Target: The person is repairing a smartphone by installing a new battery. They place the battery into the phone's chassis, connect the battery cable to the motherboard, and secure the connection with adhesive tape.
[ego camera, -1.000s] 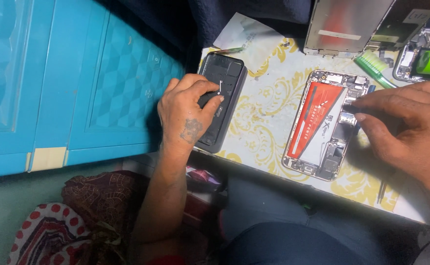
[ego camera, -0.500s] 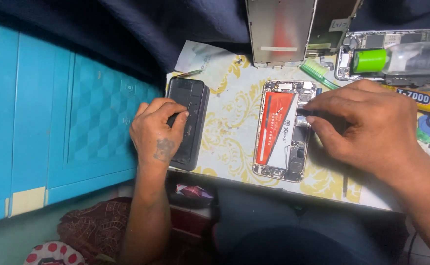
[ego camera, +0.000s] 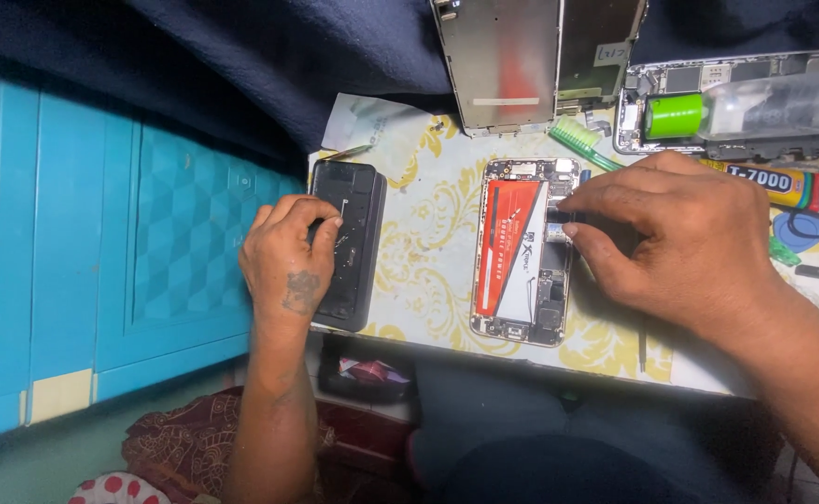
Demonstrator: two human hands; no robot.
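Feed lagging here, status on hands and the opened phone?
Left hand rests on black tray. Right hand fingertips on opened phone; grasp hidden. Green brush nearby, clear.

A yellow glue tube (ego camera: 772, 183) lies near the table's right edge (black lettering); a detached silver phone screen panel (ego camera: 508, 61) rests at the far edge.

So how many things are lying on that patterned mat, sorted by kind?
Opened phone bodies: 2, one under the right hand with a red and white battery, one at top right
Black tray: 1, under the left hand
Detached screen panels: 2
Green brush: 1
Glue tube: 1
Total: 7
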